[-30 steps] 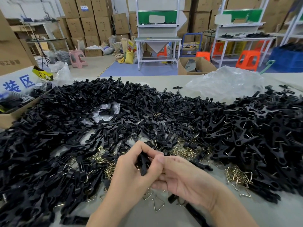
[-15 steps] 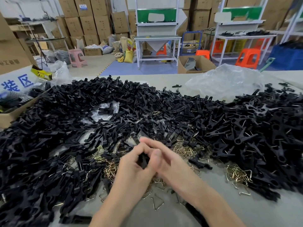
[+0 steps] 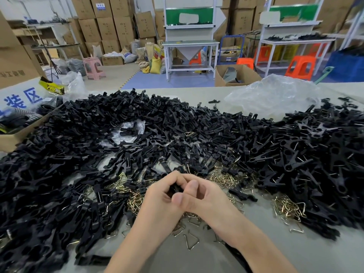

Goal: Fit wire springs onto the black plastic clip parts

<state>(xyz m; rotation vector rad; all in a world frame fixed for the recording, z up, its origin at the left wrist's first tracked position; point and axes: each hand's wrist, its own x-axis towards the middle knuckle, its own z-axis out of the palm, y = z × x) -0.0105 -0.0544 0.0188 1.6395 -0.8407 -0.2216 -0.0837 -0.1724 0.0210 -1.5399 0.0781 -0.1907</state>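
Above the counter [image 3: 315,251], the left hand [image 3: 160,198] and right hand [image 3: 206,196] pinch one clip [image 3: 175,189]. If a thumb slips, it could fly into the pile [image 3: 69,174].

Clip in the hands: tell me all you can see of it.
Only a sliver of the clip shows: black, matte plastic, gripped between the curled fingers of the left hand and right hand, over loose springs on the table. Its shape, and whether a spring is fitted, are hidden.
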